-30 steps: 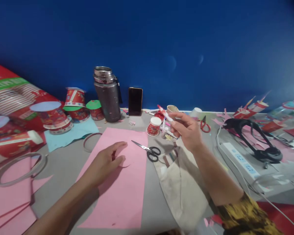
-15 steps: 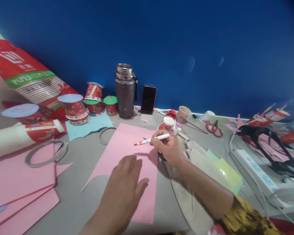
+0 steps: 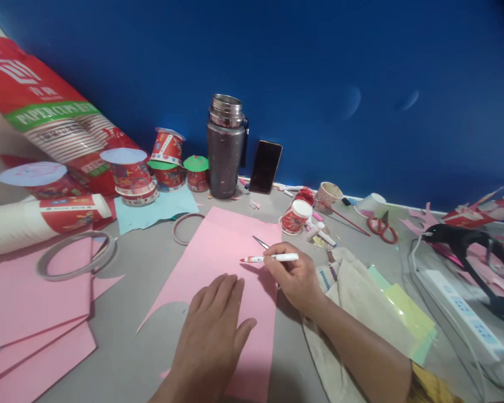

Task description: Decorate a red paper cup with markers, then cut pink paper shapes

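Observation:
A pink sheet of paper [image 3: 218, 240], with a curved cut in its left edge, lies in the middle of the grey table. My left hand [image 3: 212, 330] rests flat on it, palm down, fingers stretched out and thumb apart. Above the sheet's right side, my right hand [image 3: 292, 277] grips a white marker [image 3: 280, 257], whose uncapped red tip points left over the paper. A pointed metal blade [image 3: 259, 242] also juts from behind the fingers of that hand; the rest of it is hidden.
A dark flask [image 3: 225, 151] and a phone [image 3: 266, 167] stand against the blue wall. Decorated paper cups [image 3: 130, 176], a tape roll [image 3: 75, 254] and pink sheets [image 3: 33, 302] are on the left. Red-handled scissors [image 3: 382, 228], a cloth bag [image 3: 353, 302] and a power strip [image 3: 460, 310] lie right.
My right hand has come down nearer my body with the marker, and the metal blade shows more plainly. My left hand stays flat on the paper. The view has shifted slightly.

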Available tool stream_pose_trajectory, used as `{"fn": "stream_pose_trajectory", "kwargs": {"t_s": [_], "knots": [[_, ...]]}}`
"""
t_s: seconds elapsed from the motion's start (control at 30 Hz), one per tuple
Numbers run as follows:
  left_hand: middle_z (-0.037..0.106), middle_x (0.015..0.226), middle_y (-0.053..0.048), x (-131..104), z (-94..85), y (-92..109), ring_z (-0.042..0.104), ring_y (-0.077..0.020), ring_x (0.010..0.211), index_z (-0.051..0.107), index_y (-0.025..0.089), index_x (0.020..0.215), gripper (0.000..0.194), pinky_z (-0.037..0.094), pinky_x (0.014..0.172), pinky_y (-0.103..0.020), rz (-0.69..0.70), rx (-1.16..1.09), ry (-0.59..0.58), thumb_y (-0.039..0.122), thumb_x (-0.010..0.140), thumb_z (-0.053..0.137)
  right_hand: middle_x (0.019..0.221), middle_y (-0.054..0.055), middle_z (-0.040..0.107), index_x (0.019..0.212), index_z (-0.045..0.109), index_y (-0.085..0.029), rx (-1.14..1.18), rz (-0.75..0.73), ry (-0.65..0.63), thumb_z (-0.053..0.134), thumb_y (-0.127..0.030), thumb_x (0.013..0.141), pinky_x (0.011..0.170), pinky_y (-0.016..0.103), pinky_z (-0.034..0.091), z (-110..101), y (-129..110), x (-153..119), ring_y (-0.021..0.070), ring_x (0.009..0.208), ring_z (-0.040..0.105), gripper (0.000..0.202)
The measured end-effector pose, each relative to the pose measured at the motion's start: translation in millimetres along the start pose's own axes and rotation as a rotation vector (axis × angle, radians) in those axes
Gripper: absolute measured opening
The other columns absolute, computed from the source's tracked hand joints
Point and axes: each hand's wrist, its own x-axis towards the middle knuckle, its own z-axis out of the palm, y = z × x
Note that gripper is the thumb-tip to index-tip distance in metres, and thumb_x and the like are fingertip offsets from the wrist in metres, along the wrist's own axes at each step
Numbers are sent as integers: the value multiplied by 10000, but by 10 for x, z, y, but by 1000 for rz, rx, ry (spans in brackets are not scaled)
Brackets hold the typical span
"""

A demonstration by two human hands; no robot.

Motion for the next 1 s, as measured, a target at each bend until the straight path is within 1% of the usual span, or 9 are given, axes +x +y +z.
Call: {"fn": "stream_pose_trajectory", "kwargs": {"t_s": [0.07,0.13,0.23,0.33,0.43,0.6,0.87,1.0], "knots": [[775,1295,-184,-5,3,-8,674,-364,1193,688,74,1330,431,507,955,-482,3,3,8,321,982,631,703,-5,720,859,752,-200,-18,-24,-6,695,-301,916,603,236,491,16,-15,-9,133,601,627,129],[770,1310,-178,-12,9,-18,671,-359,1202,684,88,1344,435,513,954,-476,-2,-4,-1,332,992,618,719,4,746,844,752,-204,-17,-42,-14,701,-292,904,624,237,516,29,-31,-15,142,619,662,118],[764,1334,-171,-20,20,-25,667,-358,1222,678,104,1369,447,523,959,-473,-9,-17,-23,339,995,613,741,17,777,834,754,-210,0,-51,-39,713,-289,894,625,240,536,38,-54,-9,156,634,696,107],[765,1335,-177,-26,24,-23,670,-363,1221,678,93,1363,449,527,960,-482,-5,-21,-25,336,992,616,733,17,785,834,762,-215,7,-50,-61,724,-293,894,609,245,534,39,-74,5,158,618,696,105],[761,1348,-165,-37,22,-20,665,-359,1231,677,111,1366,445,521,971,-473,-18,-25,-21,339,988,623,741,17,790,823,769,-220,10,-53,-72,732,-314,902,610,252,527,43,-91,15,157,615,689,128],[753,1347,-163,-53,29,-18,653,-365,1232,669,118,1376,471,497,988,-471,-38,-52,-7,328,955,678,733,14,786,815,778,-217,26,-39,-89,761,-337,907,597,245,509,56,-109,13,147,604,672,151],[764,1323,-173,-38,38,-10,654,-371,1217,679,97,1358,463,510,969,-484,-12,-16,3,322,954,662,805,33,823,870,815,-218,37,-59,-101,771,-346,927,681,266,557,70,-104,6,181,703,741,147],[763,1345,-170,-45,43,-17,656,-371,1231,686,120,1369,461,523,977,-483,-31,-2,-23,339,965,642,841,45,839,903,835,-224,26,-77,-94,780,-362,932,704,282,579,70,-109,14,197,724,757,151]]}}
